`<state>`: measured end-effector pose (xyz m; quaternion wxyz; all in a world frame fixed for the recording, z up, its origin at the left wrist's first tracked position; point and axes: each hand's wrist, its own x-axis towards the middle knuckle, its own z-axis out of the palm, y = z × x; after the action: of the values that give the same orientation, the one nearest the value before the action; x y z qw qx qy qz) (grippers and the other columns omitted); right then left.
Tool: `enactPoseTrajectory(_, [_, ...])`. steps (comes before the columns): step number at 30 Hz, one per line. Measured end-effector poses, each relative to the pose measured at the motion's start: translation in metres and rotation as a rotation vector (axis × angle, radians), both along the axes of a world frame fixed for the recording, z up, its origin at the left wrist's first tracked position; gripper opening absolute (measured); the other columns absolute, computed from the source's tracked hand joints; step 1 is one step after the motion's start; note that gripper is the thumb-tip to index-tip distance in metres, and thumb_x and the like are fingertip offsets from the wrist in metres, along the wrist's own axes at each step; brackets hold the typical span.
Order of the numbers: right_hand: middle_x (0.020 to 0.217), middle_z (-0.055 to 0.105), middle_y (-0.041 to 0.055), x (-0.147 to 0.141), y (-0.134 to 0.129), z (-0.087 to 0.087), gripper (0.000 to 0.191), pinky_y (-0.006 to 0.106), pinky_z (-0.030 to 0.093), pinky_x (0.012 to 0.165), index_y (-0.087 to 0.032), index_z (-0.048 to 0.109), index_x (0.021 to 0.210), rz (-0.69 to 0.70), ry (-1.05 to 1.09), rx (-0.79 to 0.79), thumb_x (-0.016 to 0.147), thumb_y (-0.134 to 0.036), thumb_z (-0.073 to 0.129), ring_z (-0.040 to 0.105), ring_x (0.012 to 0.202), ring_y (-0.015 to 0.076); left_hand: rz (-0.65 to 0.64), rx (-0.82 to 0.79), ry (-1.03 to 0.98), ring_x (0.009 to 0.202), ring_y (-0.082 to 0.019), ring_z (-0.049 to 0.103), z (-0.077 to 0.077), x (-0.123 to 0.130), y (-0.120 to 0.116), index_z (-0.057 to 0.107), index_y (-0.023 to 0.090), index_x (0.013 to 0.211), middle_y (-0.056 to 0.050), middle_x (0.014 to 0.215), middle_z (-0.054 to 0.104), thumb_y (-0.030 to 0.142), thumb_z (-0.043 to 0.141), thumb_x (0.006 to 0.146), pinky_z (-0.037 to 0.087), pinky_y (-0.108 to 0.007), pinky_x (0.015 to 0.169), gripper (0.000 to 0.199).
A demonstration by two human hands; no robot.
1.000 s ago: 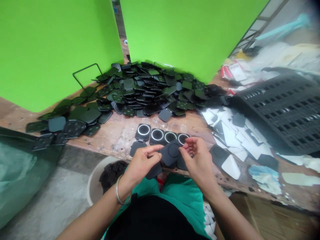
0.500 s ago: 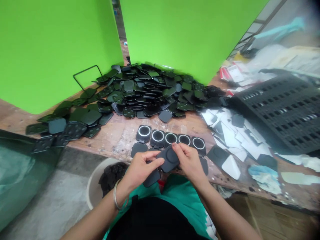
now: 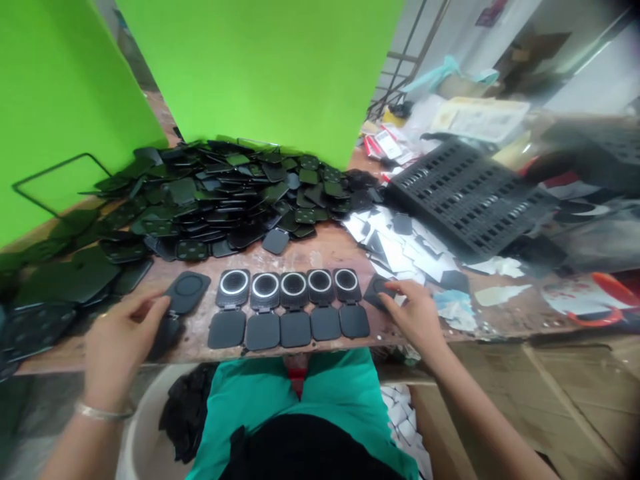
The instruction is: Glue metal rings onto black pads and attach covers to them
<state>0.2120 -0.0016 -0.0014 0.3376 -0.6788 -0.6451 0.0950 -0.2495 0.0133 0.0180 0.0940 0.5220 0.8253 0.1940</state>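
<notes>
Holding one black pad point(image 3: 189, 292) is left hand point(image 3: 120, 340); right hand point(image 3: 414, 312) is touching dark sheet point(image 3: 377, 289), grip unclear; five open pads point(image 3: 295, 329) between.

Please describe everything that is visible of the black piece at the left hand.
The black piece looks like matte plastic: a rounded panel with a circular outline, and what looks like a hinge above a darker, blurred part. It is turned askew, left of the row of open units; the left hand grips its edge. Contact with the table is unclear.
</notes>
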Motion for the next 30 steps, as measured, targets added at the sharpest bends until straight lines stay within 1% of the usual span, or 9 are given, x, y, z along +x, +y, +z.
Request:
enactPoseTrajectory(4, [0.090, 0.071, 0.0186, 0.047, 0.013, -0.023, 0.044, 0.050, 0.041, 0.088, -0.014, 0.070, 0.089, -0.127, -0.274, -0.024, 0.076, -0.056, 0.062, 0.062, 0.092, 0.0345, -0.108, 0.225, 0.106, 0.115, -0.036, 0.060, 0.001, 0.020, -0.001, 0.065, 0.020, 0.113, -0.008, 0.113, 0.070, 0.051, 0.056, 0.084, 0.041, -0.045, 0.104, 0.043])
enactPoseTrajectory(8, [0.075, 0.068, 0.0129, 0.053, 0.024, -0.024, 0.034, 0.044, 0.042, 0.080, -0.019, 0.064, 0.066, -0.166, -0.237, -0.197, 0.068, -0.053, 0.068, 0.061, 0.081, 0.0307, -0.167, 0.220, -0.203, 0.109, -0.031, 0.062, 0.006, 0.065, -0.003, 0.066, 0.023, 0.110, -0.005, 0.115, 0.069, 0.054, 0.058, 0.083, 0.044, -0.042, 0.100, 0.041])
enactPoseTrajectory(11, [0.065, 0.065, 0.0070, 0.047, 0.020, -0.005, 0.032, 0.037, 0.043, 0.067, -0.021, 0.059, 0.061, -0.163, 0.033, -0.295, 0.068, -0.051, 0.066, 0.059, 0.067, 0.0242, -0.242, 0.169, -0.480, 0.099, -0.026, 0.063, 0.012, 0.105, -0.007, 0.070, 0.024, 0.104, -0.003, 0.107, 0.071, 0.052, 0.066, 0.079, 0.046, -0.038, 0.095, 0.038])
enactPoseTrajectory(15, [0.061, 0.064, 0.0023, 0.034, 0.004, 0.029, 0.038, 0.028, 0.041, 0.051, -0.020, 0.061, 0.070, -0.108, 0.570, -0.374, 0.063, -0.054, 0.076, 0.054, 0.054, 0.0159, -0.368, -0.016, -0.952, 0.097, -0.022, 0.064, 0.019, 0.161, -0.017, 0.070, 0.020, 0.103, -0.006, 0.100, 0.071, 0.047, 0.074, 0.077, 0.049, -0.034, 0.089, 0.038])
enactPoseTrajectory(18, [0.060, 0.064, 0.0008, 0.016, -0.006, 0.042, 0.043, 0.023, 0.041, 0.048, -0.019, 0.061, 0.070, -0.095, 0.911, -0.356, 0.056, -0.051, 0.086, 0.053, 0.052, 0.0123, -0.368, -0.173, -1.260, 0.101, -0.021, 0.064, 0.020, 0.198, -0.024, 0.065, 0.017, 0.113, -0.008, 0.106, 0.069, 0.041, 0.082, 0.069, 0.051, -0.033, 0.090, 0.052])
enactPoseTrajectory(20, [0.058, 0.062, -0.0006, 0.002, -0.009, 0.043, 0.044, 0.021, 0.040, 0.046, -0.019, 0.061, 0.069, -0.084, 1.077, -0.344, 0.053, -0.048, 0.090, 0.052, 0.051, 0.0102, -0.327, -0.283, -1.431, 0.093, -0.020, 0.067, 0.018, 0.216, -0.027, 0.062, 0.016, 0.116, -0.009, 0.104, 0.069, 0.041, 0.087, 0.065, 0.053, -0.032, 0.086, 0.062])
enactPoseTrajectory(23, [0.057, 0.060, -0.0022, -0.016, -0.012, 0.036, 0.043, 0.019, 0.038, 0.045, -0.019, 0.061, 0.067, -0.075, 1.230, -0.353, 0.051, -0.043, 0.092, 0.050, 0.050, 0.0084, -0.266, -0.402, -1.609, 0.079, -0.016, 0.067, 0.015, 0.230, -0.029, 0.064, 0.013, 0.100, -0.007, 0.089, 0.071, 0.042, 0.089, 0.062, 0.054, -0.030, 0.079, 0.054])
enactPoseTrajectory(26, [0.057, 0.059, -0.0028, -0.029, -0.012, 0.026, 0.045, 0.019, 0.038, 0.044, -0.019, 0.060, 0.064, -0.108, 1.293, -0.325, 0.048, -0.043, 0.093, 0.050, 0.050, 0.0082, -0.226, -0.413, -1.656, 0.074, -0.014, 0.065, 0.014, 0.232, -0.030, 0.064, 0.011, 0.081, -0.005, 0.076, 0.068, 0.039, 0.092, 0.060, 0.054, -0.026, 0.074, 0.044])
enactPoseTrajectory(30, [0.055, 0.057, -0.0042, -0.041, -0.013, 0.017, 0.045, 0.019, 0.036, 0.044, -0.019, 0.058, 0.063, -0.144, 1.355, -0.264, 0.047, -0.042, 0.093, 0.048, 0.049, 0.0076, -0.194, -0.415, -1.673, 0.074, -0.015, 0.067, 0.015, 0.231, -0.032, 0.067, 0.011, 0.085, -0.004, 0.079, 0.069, 0.036, 0.094, 0.056, 0.055, -0.026, 0.073, 0.046])
